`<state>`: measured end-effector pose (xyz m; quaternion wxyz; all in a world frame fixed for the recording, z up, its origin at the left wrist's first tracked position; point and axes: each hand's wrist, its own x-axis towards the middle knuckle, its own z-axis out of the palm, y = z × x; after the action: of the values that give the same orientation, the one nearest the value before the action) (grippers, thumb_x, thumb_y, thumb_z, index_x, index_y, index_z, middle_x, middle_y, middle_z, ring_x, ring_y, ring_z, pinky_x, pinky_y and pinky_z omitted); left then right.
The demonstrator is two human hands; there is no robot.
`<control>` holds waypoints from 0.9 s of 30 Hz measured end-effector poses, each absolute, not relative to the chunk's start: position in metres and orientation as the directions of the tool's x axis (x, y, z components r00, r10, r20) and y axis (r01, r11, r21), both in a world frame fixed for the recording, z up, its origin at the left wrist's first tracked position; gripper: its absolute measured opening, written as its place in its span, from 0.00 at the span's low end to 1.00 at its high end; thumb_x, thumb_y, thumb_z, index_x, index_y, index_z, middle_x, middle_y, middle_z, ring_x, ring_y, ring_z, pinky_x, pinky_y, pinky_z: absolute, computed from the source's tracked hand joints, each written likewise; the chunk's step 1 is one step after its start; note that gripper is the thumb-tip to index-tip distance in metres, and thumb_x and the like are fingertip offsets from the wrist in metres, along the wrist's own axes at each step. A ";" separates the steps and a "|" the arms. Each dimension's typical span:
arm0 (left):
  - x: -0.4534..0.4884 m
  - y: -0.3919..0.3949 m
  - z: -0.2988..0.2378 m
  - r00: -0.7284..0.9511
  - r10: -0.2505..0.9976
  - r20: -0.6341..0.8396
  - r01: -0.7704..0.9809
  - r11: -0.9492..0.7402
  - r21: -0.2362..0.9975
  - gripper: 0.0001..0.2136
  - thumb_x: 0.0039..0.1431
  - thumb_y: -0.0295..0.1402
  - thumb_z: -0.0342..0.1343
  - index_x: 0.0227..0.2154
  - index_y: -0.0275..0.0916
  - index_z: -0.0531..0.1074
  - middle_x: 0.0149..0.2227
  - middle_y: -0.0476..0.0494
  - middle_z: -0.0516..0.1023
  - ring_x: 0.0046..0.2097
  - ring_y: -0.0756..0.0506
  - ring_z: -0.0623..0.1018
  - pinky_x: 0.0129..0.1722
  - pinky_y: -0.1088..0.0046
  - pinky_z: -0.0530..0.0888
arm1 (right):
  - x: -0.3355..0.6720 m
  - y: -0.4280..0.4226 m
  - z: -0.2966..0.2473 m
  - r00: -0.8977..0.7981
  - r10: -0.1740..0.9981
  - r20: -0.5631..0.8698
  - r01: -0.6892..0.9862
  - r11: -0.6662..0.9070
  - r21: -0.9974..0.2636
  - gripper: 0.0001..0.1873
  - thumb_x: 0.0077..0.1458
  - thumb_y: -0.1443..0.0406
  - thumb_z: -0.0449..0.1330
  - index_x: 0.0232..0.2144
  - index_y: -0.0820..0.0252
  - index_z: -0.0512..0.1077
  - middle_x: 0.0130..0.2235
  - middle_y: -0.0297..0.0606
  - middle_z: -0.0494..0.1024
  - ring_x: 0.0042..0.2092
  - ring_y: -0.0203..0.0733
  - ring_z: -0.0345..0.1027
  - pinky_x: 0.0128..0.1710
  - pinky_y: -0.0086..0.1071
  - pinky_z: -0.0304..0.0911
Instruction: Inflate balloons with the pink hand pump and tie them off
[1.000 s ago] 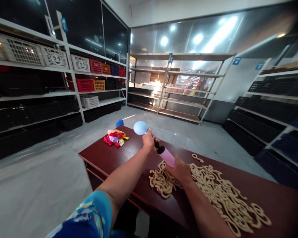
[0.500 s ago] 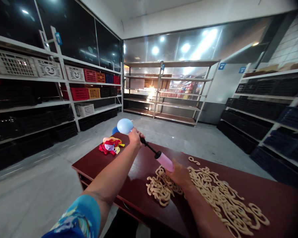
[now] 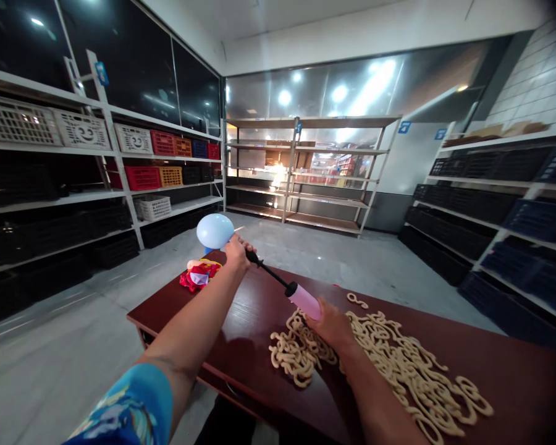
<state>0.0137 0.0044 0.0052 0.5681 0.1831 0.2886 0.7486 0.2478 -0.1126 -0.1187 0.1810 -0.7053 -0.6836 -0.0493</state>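
A light blue balloon, inflated, sticks out past my left hand. That hand is closed around the balloon's neck and the black end of a balloon pump. From there a black rod runs down to the pink body of the balloon pump, with a stretch of rod exposed. My right hand wraps around the pink body, above a pile of beige curled, rope-like pieces. A small heap of uninflated balloons, red, yellow and pale, lies beyond my left forearm. My fingertips are partly hidden.
The dark red-brown table stands before me. One loose beige piece lies near its far edge. A blue object shows behind the balloon. Shelves with crates line the left; a rack stands ahead, dark crates at right.
The light blue balloon looks bigger. My left hand has shifted left, away from the right, and more of the pump's black rod shows. The view has turned slightly.
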 end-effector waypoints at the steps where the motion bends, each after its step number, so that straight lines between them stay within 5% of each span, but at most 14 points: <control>1: 0.012 0.005 0.003 -0.306 0.950 -0.060 -0.741 -0.198 0.641 0.15 0.52 0.35 0.48 0.18 0.40 0.48 0.13 0.58 0.48 0.13 0.54 0.57 0.15 0.77 0.61 | 0.248 -0.112 -0.120 0.063 0.950 0.307 0.983 -0.007 -0.181 0.18 0.46 0.57 0.57 0.40 0.56 0.64 0.35 0.37 0.75 0.34 0.42 0.70 0.29 0.29 0.51; 9: 0.075 -0.034 -0.065 -0.227 0.959 -0.169 -0.806 -0.088 0.586 0.16 0.53 0.37 0.49 0.18 0.40 0.48 0.14 0.58 0.48 0.14 0.55 0.56 0.16 0.76 0.62 | 0.237 -0.124 -0.120 -0.041 0.943 0.331 0.994 0.073 -0.085 0.17 0.46 0.58 0.57 0.39 0.58 0.64 0.35 0.39 0.75 0.35 0.42 0.70 0.30 0.30 0.52; 19: 0.001 0.002 -0.014 -0.341 0.930 -0.134 -0.768 -0.193 0.611 0.15 0.51 0.34 0.49 0.18 0.40 0.48 0.13 0.58 0.49 0.13 0.54 0.57 0.16 0.76 0.63 | 0.248 -0.116 -0.118 0.004 0.939 0.343 0.994 0.035 -0.106 0.15 0.47 0.58 0.56 0.38 0.56 0.65 0.34 0.36 0.75 0.35 0.42 0.69 0.29 0.30 0.50; 27: 0.062 -0.036 -0.074 -0.231 0.951 -0.204 -0.835 -0.086 0.544 0.16 0.52 0.38 0.51 0.18 0.40 0.49 0.14 0.58 0.49 0.14 0.55 0.56 0.16 0.76 0.62 | 0.240 -0.125 -0.119 -0.096 0.935 0.342 0.993 0.115 -0.037 0.17 0.45 0.56 0.58 0.37 0.57 0.64 0.34 0.38 0.75 0.34 0.43 0.69 0.31 0.30 0.51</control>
<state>0.0623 -0.0359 -0.0736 0.6116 0.1014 0.2876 0.7300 0.2396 -0.1250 -0.1191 0.1418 -0.6573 -0.7332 -0.1017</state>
